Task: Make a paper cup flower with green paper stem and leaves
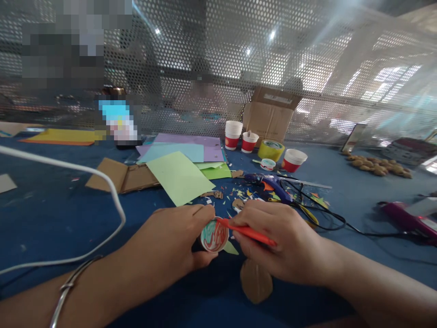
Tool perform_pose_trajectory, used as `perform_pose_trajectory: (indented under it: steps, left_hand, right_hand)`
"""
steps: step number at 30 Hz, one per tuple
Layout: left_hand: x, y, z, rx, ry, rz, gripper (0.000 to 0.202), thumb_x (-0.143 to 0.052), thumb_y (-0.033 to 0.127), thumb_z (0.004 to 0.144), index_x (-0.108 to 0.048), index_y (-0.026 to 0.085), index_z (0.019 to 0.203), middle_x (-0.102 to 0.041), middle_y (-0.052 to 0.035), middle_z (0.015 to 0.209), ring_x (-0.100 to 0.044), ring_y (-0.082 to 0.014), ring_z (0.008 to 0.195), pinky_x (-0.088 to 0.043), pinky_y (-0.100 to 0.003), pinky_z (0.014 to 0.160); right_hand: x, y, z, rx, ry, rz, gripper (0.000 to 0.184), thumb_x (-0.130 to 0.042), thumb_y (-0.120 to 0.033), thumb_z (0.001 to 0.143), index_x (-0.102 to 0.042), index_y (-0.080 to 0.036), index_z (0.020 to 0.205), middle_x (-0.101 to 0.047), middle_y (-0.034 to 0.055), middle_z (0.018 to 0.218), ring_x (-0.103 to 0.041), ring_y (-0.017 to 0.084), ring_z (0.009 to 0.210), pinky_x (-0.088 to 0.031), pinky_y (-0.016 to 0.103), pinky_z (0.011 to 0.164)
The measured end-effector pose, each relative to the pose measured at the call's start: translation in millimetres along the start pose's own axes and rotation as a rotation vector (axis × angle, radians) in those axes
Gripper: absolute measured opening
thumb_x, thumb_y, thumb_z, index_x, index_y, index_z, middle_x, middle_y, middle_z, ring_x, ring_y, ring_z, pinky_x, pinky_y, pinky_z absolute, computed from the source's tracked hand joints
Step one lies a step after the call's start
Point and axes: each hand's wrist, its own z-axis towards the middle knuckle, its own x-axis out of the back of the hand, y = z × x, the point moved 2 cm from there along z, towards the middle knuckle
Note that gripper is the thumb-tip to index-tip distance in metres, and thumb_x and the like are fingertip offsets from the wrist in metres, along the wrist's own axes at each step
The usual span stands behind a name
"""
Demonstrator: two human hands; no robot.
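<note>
My left hand [186, 234] is closed around a small paper cup [214, 235], whose round white face is turned up toward me. That face carries green scribbles on its left and red strokes on its right. In my right hand [273, 237] is a red marker [251, 233], its tip touching the upper edge of the coloured face. Below my right hand lies a rounded piece of cardboard [256, 281]. A scrap of pale green paper [231, 248] rests beside the cup. Most of the cup's side is hidden by my left fingers.
Coloured paper sheets [180, 177] and folded cardboard [138, 178] lie ahead. Red-and-white cups [294, 160], yellow tape [271, 149] and a cardboard box [269, 116] stand farther back. A blue glue gun [282, 187] with black cord lies right; a white cable [116, 200] crosses left.
</note>
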Motion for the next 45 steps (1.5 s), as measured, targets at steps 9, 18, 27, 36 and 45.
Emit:
perform_pose_trajectory:
  steps: [9, 18, 27, 36, 45]
  left_hand:
    - [0.4, 0, 0, -0.015, -0.001, 0.012, 0.018, -0.066, 0.034, 0.085, -0.059, 0.025, 0.099, -0.072, -0.0019, 0.095, -0.067, -0.0258, 0.084, -0.038, -0.034, 0.064]
    - [-2.8, -3, 0, -0.025, -0.012, 0.048, 0.025, -0.067, 0.037, 0.085, -0.060, 0.024, 0.106, -0.073, -0.0030, 0.103, -0.069, -0.0302, 0.091, -0.042, -0.038, 0.068]
    - [0.0, 0, 2, 0.016, -0.044, 0.059, 0.021, -0.068, 0.035, 0.085, -0.060, 0.025, 0.103, -0.073, -0.0005, 0.100, -0.069, -0.0290, 0.090, -0.038, -0.036, 0.066]
    - [-1.5, -1, 0, 0.009, -0.041, 0.045, 0.023, -0.069, 0.036, 0.085, -0.060, 0.026, 0.104, -0.073, -0.0009, 0.102, -0.069, -0.0293, 0.092, -0.037, -0.035, 0.067]
    - [-2.7, -1, -1, 0.007, -0.030, 0.032, 0.026, -0.070, 0.034, 0.084, -0.060, 0.026, 0.107, -0.073, -0.0003, 0.103, -0.069, -0.0285, 0.092, -0.036, -0.035, 0.067]
  right_hand:
    - [0, 2, 0, 0.017, -0.012, -0.024, 0.014, -0.053, -0.013, 0.098, -0.067, -0.012, 0.097, -0.062, 0.0046, 0.080, -0.052, 0.014, 0.071, -0.039, 0.027, 0.064]
    - [8, -6, -1, -0.155, -0.172, 0.199, 0.019, -0.059, 0.001, 0.078, -0.068, -0.012, 0.088, -0.064, -0.0004, 0.075, -0.052, 0.008, 0.065, -0.041, 0.020, 0.062]
    - [7, 4, 1, -0.215, -0.115, 0.249, 0.010, -0.063, -0.006, 0.081, -0.070, -0.012, 0.085, -0.064, -0.0020, 0.076, -0.054, 0.006, 0.068, -0.042, 0.017, 0.064]
    - [5, 3, 2, -0.204, -0.089, 0.267, 0.010, -0.064, -0.006, 0.080, -0.071, -0.012, 0.084, -0.063, -0.0027, 0.074, -0.053, 0.005, 0.065, -0.041, 0.015, 0.062]
    - [4, 2, 2, -0.197, -0.107, 0.313, 0.012, -0.064, -0.004, 0.079, -0.071, -0.012, 0.086, -0.065, -0.0019, 0.075, -0.054, 0.005, 0.064, -0.042, 0.014, 0.061]
